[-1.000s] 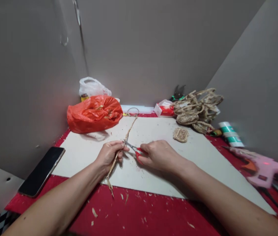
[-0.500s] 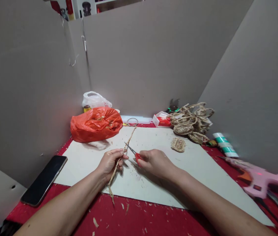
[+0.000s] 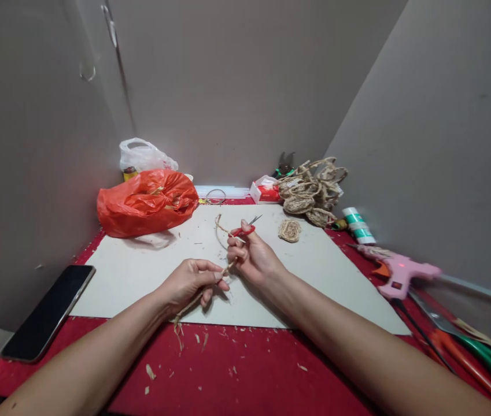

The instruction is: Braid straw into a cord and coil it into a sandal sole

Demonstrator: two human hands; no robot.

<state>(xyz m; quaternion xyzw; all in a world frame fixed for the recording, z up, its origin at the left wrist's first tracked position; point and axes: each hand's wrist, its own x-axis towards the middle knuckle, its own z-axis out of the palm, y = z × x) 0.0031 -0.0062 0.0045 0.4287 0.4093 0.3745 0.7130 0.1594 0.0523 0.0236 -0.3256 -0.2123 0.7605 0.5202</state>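
The left hand [image 3: 191,283] pinches a braided jute cord [image 3: 204,293] over the near edge of the white board [image 3: 141,271]. The right hand [image 3: 251,257], just right of it, is closed on the cord and small red scissors [image 3: 245,229] (blades pointing far-right).

We see a small craft corner, closed in by plain grey cardboard walls [image 3: 236,86]. On the red table [image 3: 245,370] lie a white board [image 3: 150,271], a pink glue gun [image 3: 403,274], coils of jute rope [image 3: 310,190], tape [image 3: 358,225] and fibre scraps [image 3: 150,372].
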